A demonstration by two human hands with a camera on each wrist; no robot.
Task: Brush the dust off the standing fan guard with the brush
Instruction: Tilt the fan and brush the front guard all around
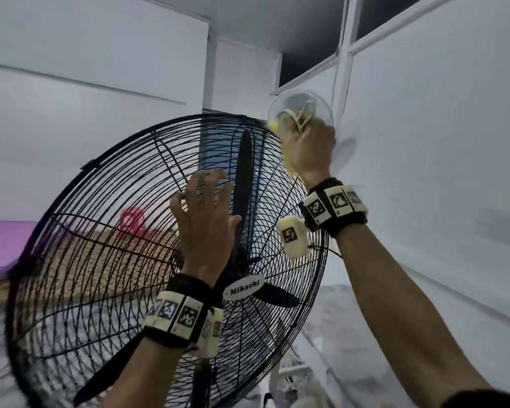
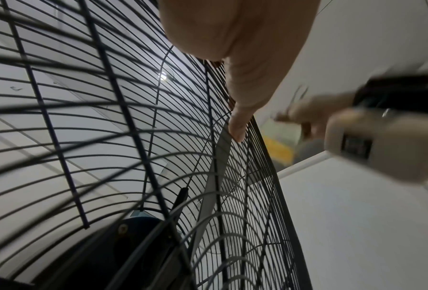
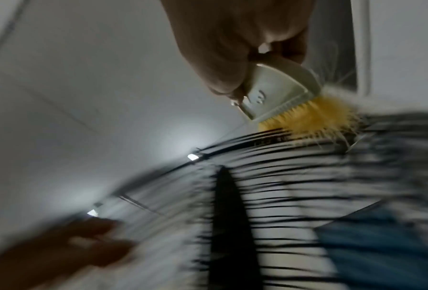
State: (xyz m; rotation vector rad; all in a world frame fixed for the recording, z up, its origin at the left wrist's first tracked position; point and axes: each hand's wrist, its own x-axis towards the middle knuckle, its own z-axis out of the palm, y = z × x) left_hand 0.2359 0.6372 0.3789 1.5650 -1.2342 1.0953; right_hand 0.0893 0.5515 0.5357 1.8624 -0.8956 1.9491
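Observation:
A black wire fan guard (image 1: 106, 245) on a standing fan fills the middle of the head view, with dark blades behind it and a white Mikachi badge (image 1: 243, 289) at its hub. My left hand (image 1: 206, 210) lies flat on the guard's upper middle with fingers spread; in the left wrist view a finger (image 2: 238, 125) presses the wires (image 2: 133, 137). My right hand (image 1: 309, 148) grips a cream-handled brush (image 3: 277, 92) with yellow bristles (image 3: 314, 119). The bristles touch the guard's top right rim (image 3: 270, 135). This view is motion-blurred.
A white wall (image 1: 439, 142) runs close along the right of the fan. A small white wall fan (image 1: 304, 107) hangs just behind my right hand. Through the guard I see a patterned floor (image 1: 95, 260), a pink object (image 1: 133, 225) and a purple surface (image 1: 3, 240) at left.

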